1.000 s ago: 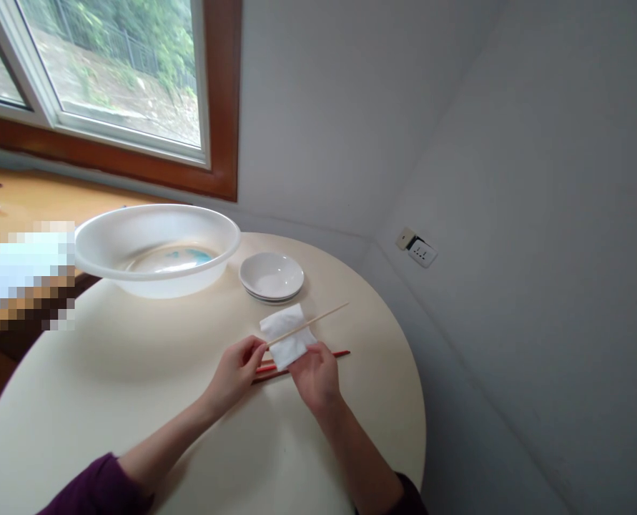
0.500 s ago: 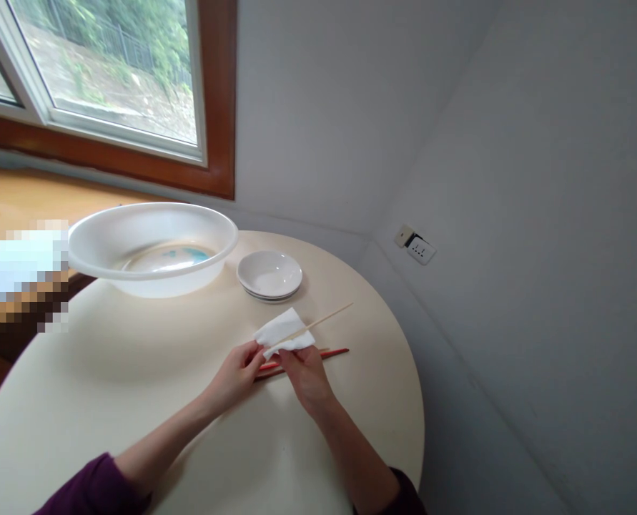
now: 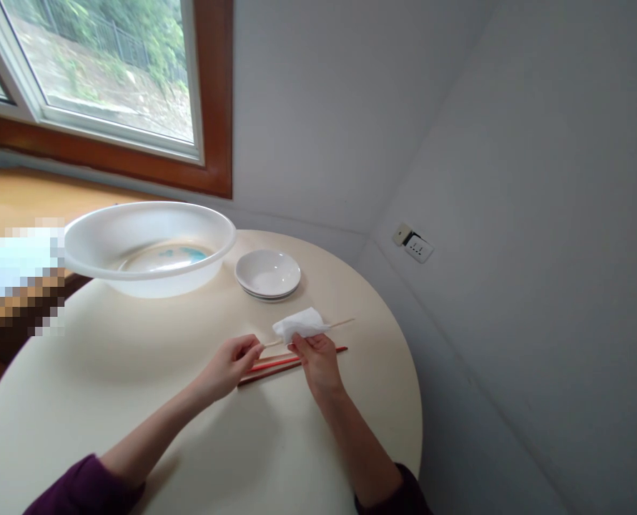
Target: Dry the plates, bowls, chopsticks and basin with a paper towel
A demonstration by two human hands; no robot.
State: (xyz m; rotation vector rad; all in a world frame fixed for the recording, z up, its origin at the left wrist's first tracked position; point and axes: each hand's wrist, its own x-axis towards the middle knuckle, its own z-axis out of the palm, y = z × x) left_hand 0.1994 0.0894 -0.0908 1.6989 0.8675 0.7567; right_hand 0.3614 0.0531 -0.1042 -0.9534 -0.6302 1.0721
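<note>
"Table (image 3: 136, 357) first: pale, smooth and round. What stands on it?"

"Biggest is the wide basin (image 3: 160, 286), translucent white plastic with a flared, rolled rim and a blue patch at its bottom. Next come glossy white bowls (image 3: 268, 272), shallow and stacked."

"And the hands?"

"Left hand (image 3: 235, 361): fingertips pinching the near end of a thin, pale stick (image 3: 343, 323). Right hand (image 3: 321, 365): thumb and fingers gripping a soft, creased white tissue (image 3: 303, 322) folded about the stick's middle."

"How much room is there?"

"A broad stretch of tabletop runs between basin and left forearm. The bowls sit just beyond the tissue, and the table's curved edge passes a little past the stick's far tip."

"Which way does the stick point?"

"Its long axis slants from the left hand, rising gently rightward and away from the person. It's held over the table, beyond a few slim loose sticks (image 3: 272, 366), red, brown and pale, that lie at much the same slant."
</note>
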